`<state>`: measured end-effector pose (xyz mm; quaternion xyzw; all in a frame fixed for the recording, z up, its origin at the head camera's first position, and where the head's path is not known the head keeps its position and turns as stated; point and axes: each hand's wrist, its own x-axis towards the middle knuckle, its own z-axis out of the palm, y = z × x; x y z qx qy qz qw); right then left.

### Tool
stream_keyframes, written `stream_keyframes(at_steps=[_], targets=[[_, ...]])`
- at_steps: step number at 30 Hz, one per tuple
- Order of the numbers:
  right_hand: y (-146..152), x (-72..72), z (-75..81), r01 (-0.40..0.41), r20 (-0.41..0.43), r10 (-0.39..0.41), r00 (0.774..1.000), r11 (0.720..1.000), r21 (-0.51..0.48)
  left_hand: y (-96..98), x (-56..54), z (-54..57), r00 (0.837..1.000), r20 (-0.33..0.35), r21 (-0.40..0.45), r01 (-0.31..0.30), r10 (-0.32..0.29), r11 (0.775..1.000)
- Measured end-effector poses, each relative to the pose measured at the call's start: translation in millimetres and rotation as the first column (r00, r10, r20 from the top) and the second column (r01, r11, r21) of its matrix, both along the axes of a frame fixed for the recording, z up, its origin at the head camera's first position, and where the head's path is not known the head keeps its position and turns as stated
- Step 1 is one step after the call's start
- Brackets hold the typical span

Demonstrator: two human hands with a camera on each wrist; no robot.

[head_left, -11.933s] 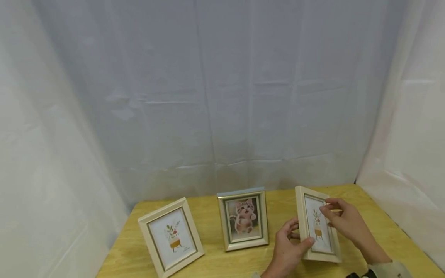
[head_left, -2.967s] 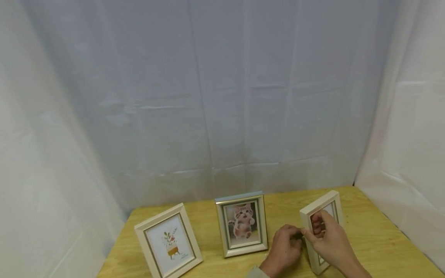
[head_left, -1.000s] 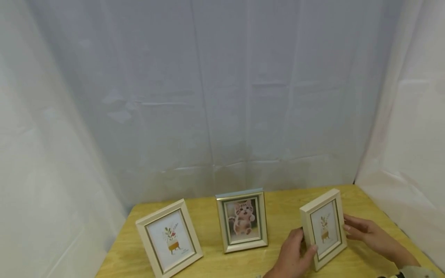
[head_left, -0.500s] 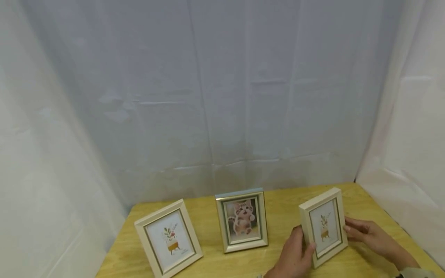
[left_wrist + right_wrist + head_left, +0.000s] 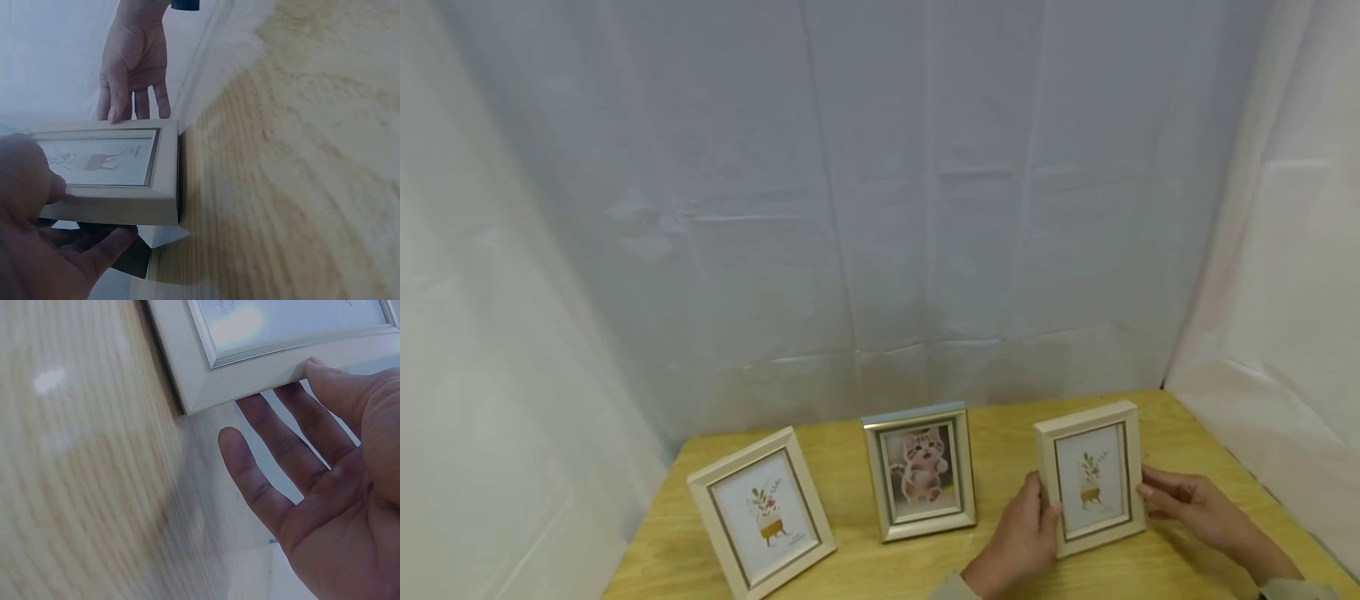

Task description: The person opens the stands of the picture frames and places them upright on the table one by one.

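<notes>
A cream picture frame (image 5: 1097, 408) with a potted-plant print stands at the right of the table, between both my hands. My left hand (image 5: 1018, 533) grips its left side, thumb at the front and fingers behind. In the left wrist view a dark support leg (image 5: 132, 257) sticks out behind this frame, beside those fingers. My right hand (image 5: 1206, 508) holds the right side; the right wrist view has its thumb (image 5: 337, 387) on the front edge and some fingers reaching behind. The back of the frame is mostly hidden.
A frame with a kitten picture (image 5: 920, 471) stands mid-table. Further left, a second cream frame (image 5: 805, 492) with a plant print stands tilted. The wooden table (image 5: 655, 550) has pale sheeting (image 5: 760, 275) behind it and on both sides.
Earlier, the right frame stood more side-on, with my right hand across its front. That hand moved to the right edge. Over the last half second the frame turned to face forward and shifted slightly left.
</notes>
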<state>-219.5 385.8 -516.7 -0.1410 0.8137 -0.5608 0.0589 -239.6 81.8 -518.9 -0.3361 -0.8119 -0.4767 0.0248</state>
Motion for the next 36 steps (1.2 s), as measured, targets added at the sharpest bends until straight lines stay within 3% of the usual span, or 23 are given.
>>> stream_keyframes(at_steps=[4,8,16,22,30,36], targets=[[-3.6,4.1,0.4,0.053,-0.003,-0.053,0.999,0.996,0.070,-0.4,-5.9,2.3,0.993,0.119,0.023,0.011,-0.014,1.000],[-8.4,7.5,0.3,0.086,-0.041,-0.083,0.996,0.991,0.103,-0.7,-13.0,3.8,0.981,0.190,0.044,0.033,-0.041,0.998],[-18.4,13.4,-0.9,0.167,-0.069,-0.158,0.985,0.976,0.142,-2.2,-22.5,3.5,0.976,0.212,0.050,0.030,-0.040,0.998],[-26.5,19.0,-1.0,0.220,-0.087,-0.208,0.974,0.960,0.170,-3.8,-27.7,5.5,0.952,0.301,0.080,0.034,-0.057,0.996],[-38.7,23.5,2.0,0.282,-0.083,-0.271,0.959,0.941,0.184,-6.5,-32.2,5.9,0.943,0.313,0.151,0.063,-0.108,0.987],[-40.0,24.8,1.8,0.256,-0.064,-0.248,0.967,0.950,0.178,-7.5,-35.5,5.3,0.934,0.329,0.200,0.080,-0.144,0.977]])
